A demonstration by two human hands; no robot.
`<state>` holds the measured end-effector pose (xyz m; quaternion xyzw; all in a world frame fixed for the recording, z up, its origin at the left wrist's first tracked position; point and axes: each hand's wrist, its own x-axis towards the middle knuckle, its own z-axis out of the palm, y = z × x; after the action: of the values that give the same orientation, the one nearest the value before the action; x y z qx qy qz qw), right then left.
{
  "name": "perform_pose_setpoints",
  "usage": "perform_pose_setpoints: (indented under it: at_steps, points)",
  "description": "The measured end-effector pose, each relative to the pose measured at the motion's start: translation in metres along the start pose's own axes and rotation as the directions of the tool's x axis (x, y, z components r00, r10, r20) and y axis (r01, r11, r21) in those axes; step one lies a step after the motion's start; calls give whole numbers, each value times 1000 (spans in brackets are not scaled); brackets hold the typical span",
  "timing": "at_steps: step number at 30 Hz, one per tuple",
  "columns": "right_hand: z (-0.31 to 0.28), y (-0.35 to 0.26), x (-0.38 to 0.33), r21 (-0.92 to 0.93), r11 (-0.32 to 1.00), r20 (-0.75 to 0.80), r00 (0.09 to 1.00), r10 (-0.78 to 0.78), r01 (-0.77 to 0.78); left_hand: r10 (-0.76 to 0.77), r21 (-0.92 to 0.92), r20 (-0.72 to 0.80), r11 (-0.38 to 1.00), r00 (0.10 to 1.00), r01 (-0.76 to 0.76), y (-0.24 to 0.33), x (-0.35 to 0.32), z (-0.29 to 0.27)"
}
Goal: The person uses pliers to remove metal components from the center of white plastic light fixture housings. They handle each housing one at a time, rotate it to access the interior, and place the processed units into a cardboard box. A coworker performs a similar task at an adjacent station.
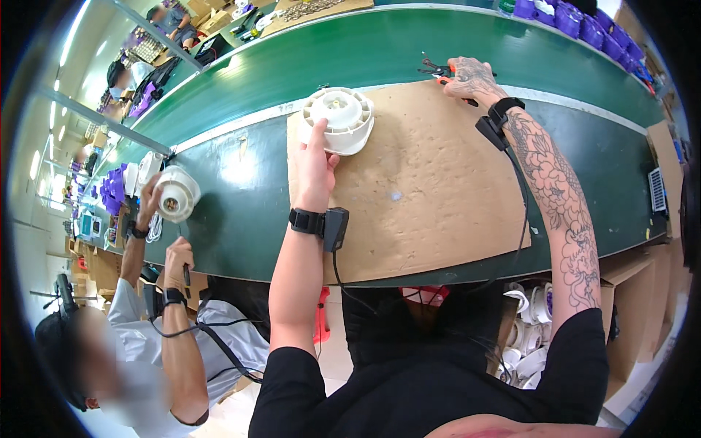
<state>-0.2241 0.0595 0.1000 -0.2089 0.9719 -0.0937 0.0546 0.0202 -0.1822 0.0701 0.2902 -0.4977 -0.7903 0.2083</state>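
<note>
Housing (338,119) of white ribbed plastic, probably light, stiff, smooth, lying on cardboard sheet (423,182), being gripped at its near rim by left hand (314,164), right hand (471,79) closing over orange-handled pliers (438,71).

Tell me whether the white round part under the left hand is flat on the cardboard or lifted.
Flat, apparently: the white round part sits on the cardboard sheet near its far left corner, with the left hand resting on its near rim.

Purple parts (577,18) far off — co-worker (139,343) seated left
</note>
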Motion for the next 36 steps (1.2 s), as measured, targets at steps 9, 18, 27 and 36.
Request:
perform_pose_setpoints:
  at_steps: [9, 18, 27, 36]
  points:
    - [8, 21, -7, 847, 532, 194, 945, -262, -26, -210, 93, 277, 977, 938, 191, -9, 23, -7]
    - [-25, 2, -65, 985, 128, 172, 742, -648, -117, 536, 791, 514, 6, 670, -611, 19, 15, 40]
    - [-20, -5, -78, 940, 323, 319, 633, -706, -113, 110, 396, 694, 767, 712, -504, 39, 7, 74]
    - [13, 45, -51, 964, -59, 155, 730, -666, -259, 392, 833, 457, 125, 799, -538, 53, 158, -13]
